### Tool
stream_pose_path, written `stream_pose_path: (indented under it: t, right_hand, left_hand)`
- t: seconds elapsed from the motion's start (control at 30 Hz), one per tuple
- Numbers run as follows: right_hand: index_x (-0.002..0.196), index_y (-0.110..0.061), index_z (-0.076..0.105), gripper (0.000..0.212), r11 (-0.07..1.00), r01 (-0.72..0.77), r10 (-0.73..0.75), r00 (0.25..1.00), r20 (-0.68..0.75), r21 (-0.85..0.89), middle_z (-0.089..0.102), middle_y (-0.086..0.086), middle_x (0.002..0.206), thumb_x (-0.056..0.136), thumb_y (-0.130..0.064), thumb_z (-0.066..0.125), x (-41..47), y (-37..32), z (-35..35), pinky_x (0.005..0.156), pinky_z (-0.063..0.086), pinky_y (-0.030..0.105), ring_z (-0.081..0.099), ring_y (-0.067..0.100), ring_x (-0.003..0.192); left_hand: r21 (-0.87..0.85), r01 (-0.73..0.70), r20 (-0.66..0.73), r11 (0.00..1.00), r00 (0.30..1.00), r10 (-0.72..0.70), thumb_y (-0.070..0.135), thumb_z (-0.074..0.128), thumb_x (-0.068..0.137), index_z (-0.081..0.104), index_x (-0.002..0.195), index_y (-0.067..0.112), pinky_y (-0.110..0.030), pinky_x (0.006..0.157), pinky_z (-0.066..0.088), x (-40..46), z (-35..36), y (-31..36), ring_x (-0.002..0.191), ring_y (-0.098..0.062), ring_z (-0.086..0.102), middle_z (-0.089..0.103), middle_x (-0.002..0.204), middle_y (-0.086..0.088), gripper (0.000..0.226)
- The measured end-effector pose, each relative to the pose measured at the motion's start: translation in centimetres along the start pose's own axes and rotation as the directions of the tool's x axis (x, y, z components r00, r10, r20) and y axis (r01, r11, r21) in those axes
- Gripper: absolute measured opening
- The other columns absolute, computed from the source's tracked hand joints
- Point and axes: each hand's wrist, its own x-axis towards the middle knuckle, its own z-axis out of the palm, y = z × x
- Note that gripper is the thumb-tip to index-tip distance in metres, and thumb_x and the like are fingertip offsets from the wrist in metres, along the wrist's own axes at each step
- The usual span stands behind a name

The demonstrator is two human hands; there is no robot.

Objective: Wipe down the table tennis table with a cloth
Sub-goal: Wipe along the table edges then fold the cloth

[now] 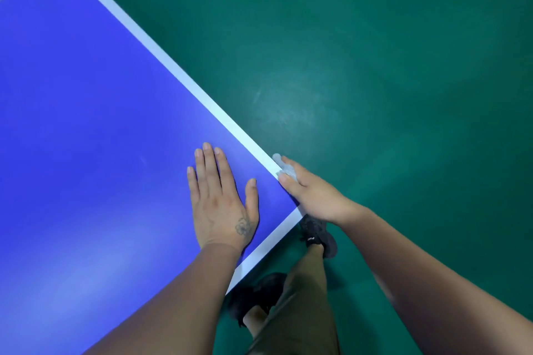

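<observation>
The blue table tennis table (95, 130) fills the left of the view, with a white line along its side edge and end edge. My left hand (220, 196) lies flat on the blue top near the corner, fingers straight. My right hand (310, 192) is at the side edge just beyond the corner and grips a small pale grey cloth (284, 168). The cloth is pressed against the white edge line, and only a bunched bit of it shows past my fingers.
Green sports floor (389, 66) spreads to the right of the table, with pale scuff marks near the table edge. My legs and dark shoes (318, 235) stand by the table corner below the hands.
</observation>
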Motion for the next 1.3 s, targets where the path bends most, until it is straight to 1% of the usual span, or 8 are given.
stream_pose_path:
  t: [0.13,0.3,0.5,0.67,0.77,0.93,1.1,1.3]
  right_hand:
    - [0.170,-0.034,0.016,0.060,0.996,0.086,-0.087,0.995,0.041,0.023,0.020,-0.025,0.172,0.115,-0.045,0.036,3.5,-5.4,0.0,0.121,0.018,0.019,0.026,-0.017,0.138]
    - [0.170,-0.040,0.006,0.066,0.993,0.115,-0.113,0.986,0.124,-0.006,0.010,-0.025,0.174,0.113,-0.048,0.039,4.6,-5.2,-0.5,0.133,0.015,0.036,0.021,-0.001,0.158]
    - [0.171,-0.035,0.003,0.068,0.996,0.040,-0.024,0.984,0.177,-0.085,0.002,-0.039,0.169,0.113,-0.037,0.040,-0.8,-0.2,-2.1,0.133,0.010,0.032,0.014,-0.032,0.141]
    - [0.171,-0.035,0.005,0.065,0.970,-0.013,0.041,0.993,0.109,-0.244,0.009,-0.026,0.173,0.114,-0.049,0.033,-1.0,-1.5,-2.1,0.119,0.020,0.022,0.019,-0.002,0.157]
    - [0.171,-0.034,0.008,0.069,0.972,0.035,-0.019,0.997,0.070,-0.234,0.012,-0.020,0.176,0.111,-0.059,0.030,1.6,-3.0,-1.1,0.125,0.020,0.028,0.020,0.002,0.159]
    - [0.170,-0.021,0.016,0.063,0.979,0.109,-0.101,0.993,0.058,-0.169,0.022,-0.007,0.176,0.115,-0.046,0.033,8.5,-9.7,-0.1,0.130,0.017,0.033,0.023,0.011,0.160]
    - [0.162,-0.012,0.032,0.064,0.977,0.148,-0.137,0.988,0.077,-0.154,0.050,0.003,0.153,0.111,-0.051,0.034,13.0,-15.5,0.6,0.111,0.032,0.030,0.047,0.023,0.140]
    - [0.171,-0.022,0.007,0.068,0.962,0.176,-0.151,0.980,0.130,-0.210,0.015,-0.007,0.177,0.114,-0.043,0.038,10.4,-11.9,-0.7,0.125,0.017,0.028,0.023,0.012,0.160]
  left_hand:
    - [0.011,0.010,0.013,1.000,1.000,-0.010,0.053,0.027,0.110,0.008,0.170,0.001,-0.053,0.135,0.009,0.1,-0.1,0.1,0.167,-0.029,-0.006,0.001,0.180,-0.015,0.081]
    - [-0.008,0.032,0.035,0.999,0.999,-0.031,0.054,0.027,0.110,0.008,0.171,0.003,-0.052,0.135,0.008,0.2,-0.3,0.2,0.167,-0.027,-0.007,-0.001,0.180,-0.013,0.082]
    - [-0.049,0.043,0.009,0.998,0.999,-0.042,0.051,0.035,0.109,0.012,0.170,0.001,-0.055,0.134,0.012,0.2,-0.3,0.3,0.167,-0.029,0.000,0.004,0.180,-0.014,0.082]
    - [-0.025,0.041,-0.018,0.999,0.999,-0.041,0.048,0.040,0.109,0.016,0.168,-0.002,-0.056,0.133,0.016,0.2,-0.1,0.4,0.167,-0.031,0.005,0.009,0.179,-0.017,0.082]
    - [-0.041,0.046,-0.032,0.998,0.998,-0.048,0.046,0.042,0.108,0.019,0.168,-0.003,-0.057,0.133,0.017,0.4,-0.1,0.4,0.167,-0.032,0.008,0.012,0.178,-0.019,0.080]
    - [-0.066,0.021,-0.029,0.998,0.999,-0.023,0.043,0.040,0.109,0.018,0.168,-0.002,-0.058,0.133,0.018,0.4,-0.4,0.3,0.167,-0.034,0.007,0.011,0.178,-0.019,0.078]
    - [-0.099,0.030,-0.058,0.995,0.998,-0.036,0.041,0.042,0.109,0.019,0.168,-0.001,-0.057,0.132,0.019,0.4,-0.7,0.4,0.167,-0.032,0.009,0.013,0.178,-0.017,0.077]
    - [-0.370,0.146,-0.221,0.917,0.945,-0.240,0.028,0.055,0.106,0.048,0.158,0.002,-0.054,0.128,0.033,1.6,-0.7,0.6,0.159,-0.029,0.037,0.040,0.170,-0.011,0.059]
